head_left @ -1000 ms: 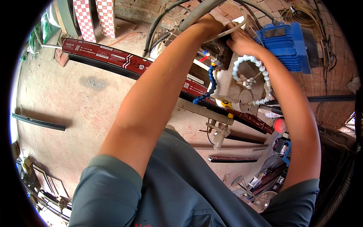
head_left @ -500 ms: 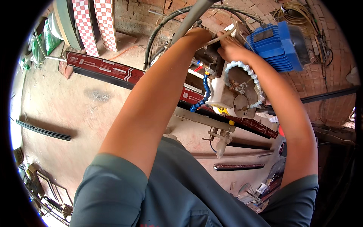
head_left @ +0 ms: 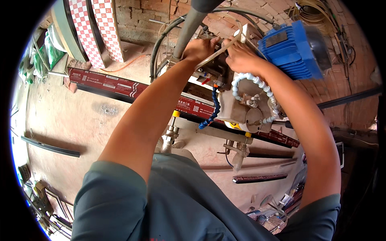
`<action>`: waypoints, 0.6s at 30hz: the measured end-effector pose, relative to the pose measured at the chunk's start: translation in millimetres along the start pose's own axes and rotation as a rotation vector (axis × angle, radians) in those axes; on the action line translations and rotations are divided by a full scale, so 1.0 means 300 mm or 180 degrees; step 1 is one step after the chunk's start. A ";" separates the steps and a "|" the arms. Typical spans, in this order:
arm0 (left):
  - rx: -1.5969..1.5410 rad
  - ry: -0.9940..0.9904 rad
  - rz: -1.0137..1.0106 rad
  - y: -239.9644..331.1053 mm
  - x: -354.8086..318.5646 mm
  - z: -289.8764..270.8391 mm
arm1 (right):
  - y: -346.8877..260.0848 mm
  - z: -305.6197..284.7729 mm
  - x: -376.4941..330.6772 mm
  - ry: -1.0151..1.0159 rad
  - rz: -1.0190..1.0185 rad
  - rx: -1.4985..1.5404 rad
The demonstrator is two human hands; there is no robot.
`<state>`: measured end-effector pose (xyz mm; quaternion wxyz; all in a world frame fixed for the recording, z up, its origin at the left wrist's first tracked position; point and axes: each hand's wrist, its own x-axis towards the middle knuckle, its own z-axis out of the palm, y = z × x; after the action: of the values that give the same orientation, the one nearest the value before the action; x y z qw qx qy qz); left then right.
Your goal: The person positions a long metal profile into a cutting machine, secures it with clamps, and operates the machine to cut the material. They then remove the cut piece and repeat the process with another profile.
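Note:
Both my hands reach over the far top of a machine with a blue finned motor (head_left: 283, 48). Beside the grey pole (head_left: 187, 34), my left hand (head_left: 200, 49) has its fingers curled in toward the machine; what they grip is hidden. My right hand (head_left: 242, 56) bends over the machine's top left of the motor, fingers closed, with anything in them out of sight. A pale flexible tube (head_left: 219, 52) runs between the two hands. Below them are a small red-handled valve (head_left: 206, 80), a blue segmented hose (head_left: 215, 100) and a looped white segmented hose (head_left: 253, 75).
Long dark red wrapped profiles (head_left: 104, 82) lie across behind and under the machine. Nearer me, clamps with yellow tops (head_left: 176, 114) stand along a metal bar. Checkered boards (head_left: 106, 28) lean at the far left. Coiled tubing (head_left: 311, 10) lies at the far right.
My left hand has drawn back a little toward me and to the left, showing more of its fingers. My right hand stays over the machine. The view has shifted slightly.

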<state>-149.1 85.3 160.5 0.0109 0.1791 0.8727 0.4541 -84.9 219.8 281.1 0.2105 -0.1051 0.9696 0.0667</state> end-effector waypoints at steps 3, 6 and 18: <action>-0.0142 -0.0184 -0.0245 0.003 0.002 0.005 | -0.011 -0.033 -0.007 -0.0133 0.0037 -0.0140; -0.0639 -0.0556 -0.0537 -0.031 0.026 0.017 | 0.003 -0.043 -0.037 -0.0061 0.0192 0.0680; -0.3734 -0.1441 -0.1404 -0.088 -0.313 -0.264 | 0.068 -0.134 -0.835 0.2755 -0.0392 0.3521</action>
<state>-83.5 -21.3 172.5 0.3822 0.0517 0.4734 0.7919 117.4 276.6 424.8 -0.1681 -0.0545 0.8502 -0.4959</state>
